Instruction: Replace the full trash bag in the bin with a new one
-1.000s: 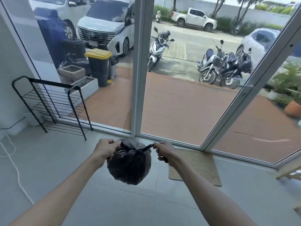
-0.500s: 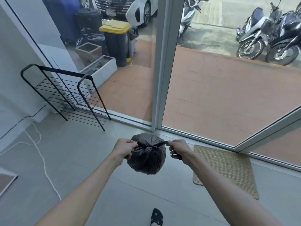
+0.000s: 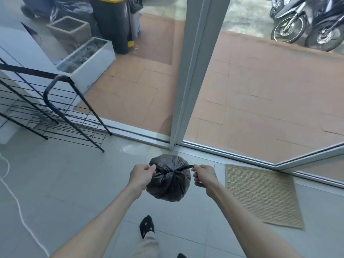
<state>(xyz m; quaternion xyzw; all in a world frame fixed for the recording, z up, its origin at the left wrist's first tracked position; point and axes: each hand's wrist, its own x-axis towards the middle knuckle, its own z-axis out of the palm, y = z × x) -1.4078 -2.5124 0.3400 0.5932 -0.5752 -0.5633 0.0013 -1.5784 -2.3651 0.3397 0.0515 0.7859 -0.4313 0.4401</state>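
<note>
Full trash bag (image 3: 168,180): black, glossy plastic, rounded and bulging, creased toward a gathered neck at its top centre. Two twisted tails run out sideways from the neck, left and right. Bag is suspended above the grey floor tiles, lower centre of frame, just inside the glass door track.

I see a grey tiled floor (image 3: 74,183). A woven doormat (image 3: 262,196) lies by the door sill; left of the doormat stands a black wire rack (image 3: 55,116), farther left a white cord (image 3: 16,202).
</note>
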